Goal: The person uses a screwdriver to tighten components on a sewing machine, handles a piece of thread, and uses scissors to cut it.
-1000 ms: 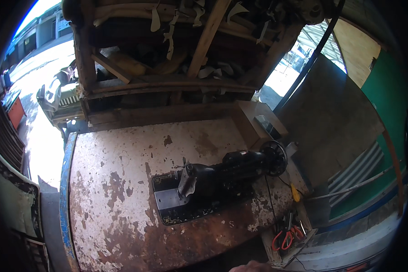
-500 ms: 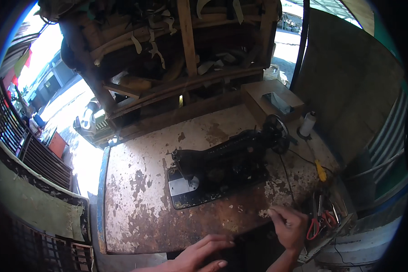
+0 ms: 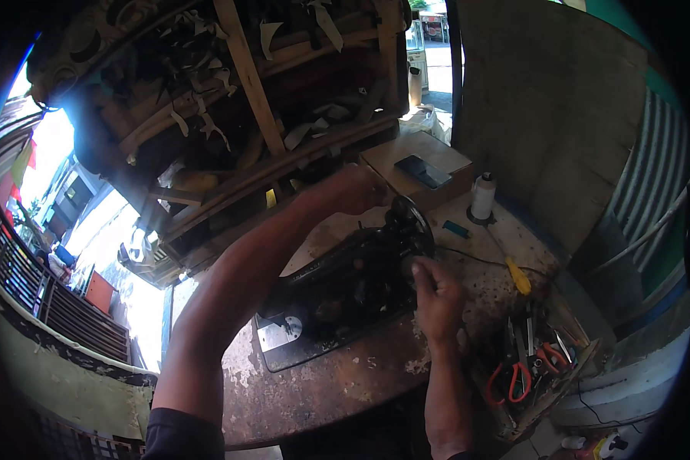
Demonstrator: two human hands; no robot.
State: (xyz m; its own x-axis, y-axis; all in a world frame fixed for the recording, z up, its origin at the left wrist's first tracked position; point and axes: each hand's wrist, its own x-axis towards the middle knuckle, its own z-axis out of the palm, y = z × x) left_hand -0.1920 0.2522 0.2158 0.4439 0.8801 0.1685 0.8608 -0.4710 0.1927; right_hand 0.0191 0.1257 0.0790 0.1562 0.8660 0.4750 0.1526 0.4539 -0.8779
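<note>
Both hands (image 3: 438, 297) at the wheel end of a black sewing machine (image 3: 337, 287)

The sewing machine stands on a worn table (image 3: 360, 395) with peeling paint, its wheel (image 3: 415, 222) toward the far right and its shiny metal plate (image 3: 279, 333) toward the near left. The left arm (image 3: 245, 268) stretches across above the machine, and the left hand (image 3: 359, 190) is beside the wheel on its far left side, fingers curled in; whether it grips anything cannot be told. The right hand (image 3: 441, 295) is on the near side of the wheel, partly closed, thumb and fingers drawn together at the machine; its exact grip is not clear.

Beyond the wheel, a dark phone (image 3: 424, 172) lies on a box (image 3: 454, 156). To the right stand a white spool of thread (image 3: 483, 199) and, nearer, a tool with a yellow handle (image 3: 518, 277). A small teal piece (image 3: 455, 229) lies between the wheel and the spool. At the near right, an open drawer (image 3: 579, 368) holds red-handled scissors (image 3: 520, 377) among other tools. Across the far side rises a wooden frame (image 3: 253, 84) with torn scraps hanging from it.
</note>
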